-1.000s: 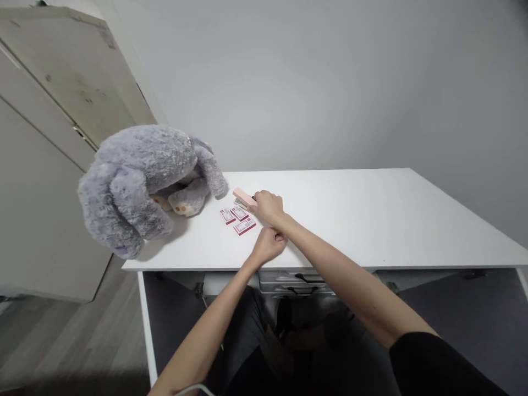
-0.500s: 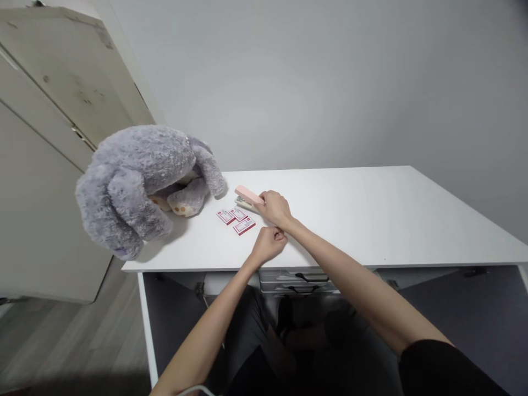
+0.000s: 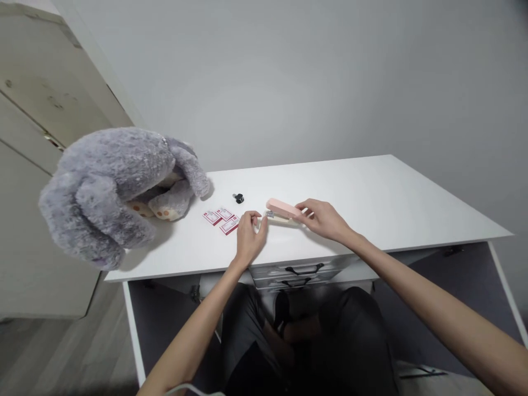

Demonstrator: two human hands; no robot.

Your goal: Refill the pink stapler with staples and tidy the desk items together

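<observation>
Pink stapler [image 3: 284, 209] at centre frame, top arm raised off its pale base, over white desk [image 3: 383, 203]. Right hand [image 3: 324, 217], right of centre, grips stapler's rear end between thumb and fingers. Left hand [image 3: 249, 234], just left of centre, at stapler's front end, fingers curled, thumb by the nose; can't tell if it pinches anything or touches stapler. Three red-and-white boxes [image 3: 229, 225] grouped left of left hand. Small black object [image 3: 239, 198] above them. Purple-grey plush toy [image 3: 115, 165] at left of frame, on desk.
</observation>
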